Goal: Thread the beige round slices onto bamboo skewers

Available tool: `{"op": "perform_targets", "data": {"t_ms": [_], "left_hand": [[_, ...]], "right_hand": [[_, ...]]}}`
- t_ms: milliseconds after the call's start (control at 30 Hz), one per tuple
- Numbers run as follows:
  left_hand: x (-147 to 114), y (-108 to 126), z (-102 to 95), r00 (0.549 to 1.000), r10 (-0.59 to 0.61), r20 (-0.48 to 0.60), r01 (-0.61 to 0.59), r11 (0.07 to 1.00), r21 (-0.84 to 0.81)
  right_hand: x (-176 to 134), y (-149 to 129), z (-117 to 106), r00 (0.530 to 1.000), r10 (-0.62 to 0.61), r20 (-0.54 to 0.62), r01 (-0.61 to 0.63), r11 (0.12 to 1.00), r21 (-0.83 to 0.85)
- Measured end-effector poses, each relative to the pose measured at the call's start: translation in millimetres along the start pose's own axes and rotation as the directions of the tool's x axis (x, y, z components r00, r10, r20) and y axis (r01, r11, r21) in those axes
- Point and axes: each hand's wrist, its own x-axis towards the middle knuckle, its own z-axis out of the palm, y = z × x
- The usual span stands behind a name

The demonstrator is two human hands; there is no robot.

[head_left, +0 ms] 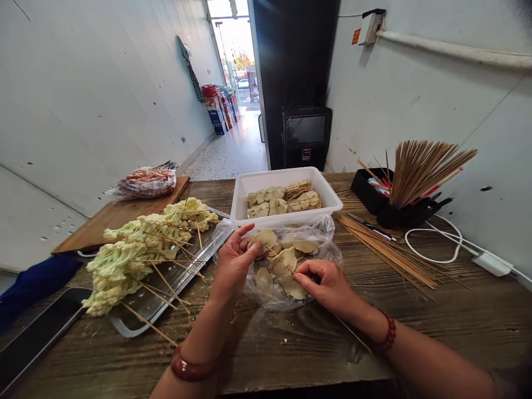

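My right hand (pixel 326 282) is closed in a pinch round a thin bamboo skewer (pixel 351 332), whose rear end sticks out below the wrist. The skewer runs through a pale, round, thin slice (pixel 284 261) and on toward another slice (pixel 263 238). My left hand (pixel 236 260) holds that farther slice at its edge between thumb and fingers. Beneath both hands, more such slices lie on a clear plastic bag (pixel 328 235) spread on the wooden table (pixel 266 354). Exactly what food the slices are, I cannot tell.
Behind the bag stands a white tub (pixel 286 223) of skewered slices. Skewered cauliflower (pixel 137 244) fills a metal tray (pixel 124 327) at left, near a cutting board (pixel 89 227) with a bagged bundle (pixel 147 183). Loose skewers (pixel 390 252) and a black holder (pixel 399 215) are right.
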Motion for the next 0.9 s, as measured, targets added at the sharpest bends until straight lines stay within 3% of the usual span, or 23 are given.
{"op": "perform_targets", "data": {"t_ms": [467, 900], "left_hand": [[-3, 4, -0.3, 0.994, -0.11, 0.011, 0.11, 0.984, -0.139], [-2, -1, -0.8, 0.989, -0.146, 0.023, 0.148, 0.979, -0.14]], "right_hand": [[-1, 7, 0, 0.998, -0.069, 0.007, 0.069, 0.998, 0.011], [-1, 12, 1, 0.994, -0.111, 0.019, 0.111, 0.994, -0.013]]}}
